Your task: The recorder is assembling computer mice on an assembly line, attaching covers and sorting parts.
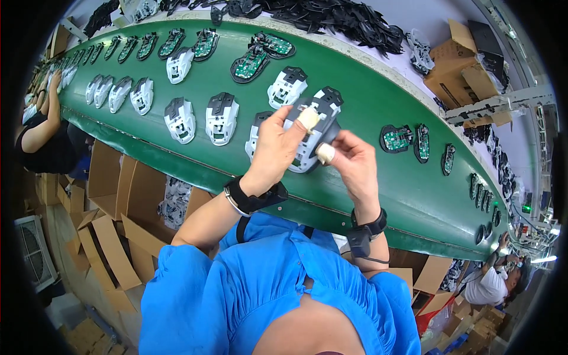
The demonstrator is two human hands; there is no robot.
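Note:
Over the green belt, my left hand [277, 145] grips a grey-and-black computer mouse housing [325, 107], its thumb lying across the top. My right hand [356, 163] pinches a dark part at the housing's lower right side with thumb and fingers. Both thumbs wear pale wraps. Partly hidden behind my left hand is another mouse shell [253, 133] on the belt. A light grey and black shell [287, 87] lies just beyond my hands, and one more shell [222, 119] sits to their left. The housing's underside is hidden.
The green conveyor belt [201, 160] carries rows of shells and green circuit boards [251, 64], with more boards [396, 138] at right. Black parts [337, 21] heap along the far ledge. Cardboard boxes [133, 195] stand below the near edge. Other people [44, 139] work at both ends.

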